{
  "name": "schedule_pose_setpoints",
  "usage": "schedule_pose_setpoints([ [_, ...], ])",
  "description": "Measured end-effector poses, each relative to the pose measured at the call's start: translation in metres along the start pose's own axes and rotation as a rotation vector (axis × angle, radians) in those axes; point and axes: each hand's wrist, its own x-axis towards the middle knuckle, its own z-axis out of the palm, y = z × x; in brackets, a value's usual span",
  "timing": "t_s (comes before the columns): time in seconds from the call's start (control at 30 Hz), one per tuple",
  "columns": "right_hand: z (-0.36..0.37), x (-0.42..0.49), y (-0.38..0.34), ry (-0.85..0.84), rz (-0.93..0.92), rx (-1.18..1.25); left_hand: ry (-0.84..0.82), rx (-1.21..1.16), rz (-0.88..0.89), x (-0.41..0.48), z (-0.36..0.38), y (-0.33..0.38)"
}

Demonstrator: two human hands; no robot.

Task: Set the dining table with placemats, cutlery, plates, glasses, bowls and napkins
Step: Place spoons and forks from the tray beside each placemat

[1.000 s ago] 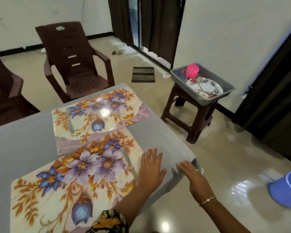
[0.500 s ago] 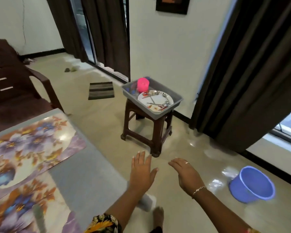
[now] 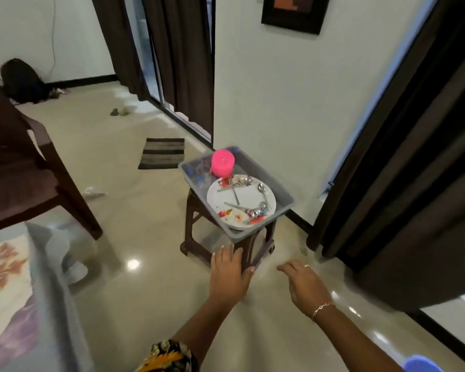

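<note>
Hands were carried off the table toward the grey tray at 12 o'clock | left hand and right hand were held spread, empty | plates and cutlery lay in tray | fetching step was judged begun; a rim grip was needed next

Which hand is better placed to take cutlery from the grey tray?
Probably the left hand: open, empty, it hovers short of the near corner of the grey tray, in line with the cutlery; the right hand sits off to the side.

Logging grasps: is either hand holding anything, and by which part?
Nothing is held. The left hand and right hand are open and empty, short of the tray.
</note>
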Motion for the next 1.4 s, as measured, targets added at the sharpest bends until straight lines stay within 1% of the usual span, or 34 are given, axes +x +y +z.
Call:
schedule_pose_setpoints([
  [0.17,0.013,0.085,0.044,-0.017,-0.077,0.048,-0.017,0.054,-0.103,0.074,0.005,-0.003],
  [0.33,0.015,0.171,0.090,-0.078,-0.086,0.176,-0.013,0.038,-0.207,0.146,0.008,0.001],
  [0.43,0.009,0.215,0.111,-0.211,-0.067,0.164,-0.041,0.059,-0.229,0.181,0.007,0.006],
  [0.57,0.017,0.261,0.127,-0.331,-0.067,0.174,-0.103,0.075,-0.266,0.222,0.010,-0.003],
  [0.67,0.029,0.288,0.135,-0.411,-0.069,0.153,-0.173,0.098,-0.270,0.252,0.018,-0.014],
  [0.77,0.045,0.310,0.141,-0.483,-0.057,0.148,-0.288,0.131,-0.254,0.286,0.031,-0.030],
  [0.9,0.066,0.336,0.148,-0.587,0.021,0.136,-0.414,0.178,-0.210,0.331,0.046,-0.054],
  [1.1,0.101,0.372,0.152,-0.731,0.160,0.117,-0.465,0.156,-0.138,0.386,0.062,-0.092],
  [1.3,0.126,0.391,0.156,-0.713,0.349,0.246,-0.465,0.128,-0.058,0.429,0.078,-0.109],
  [1.4,0.135,0.393,0.162,-0.684,0.454,0.301,-0.456,0.179,0.016,0.446,0.088,-0.109],
])
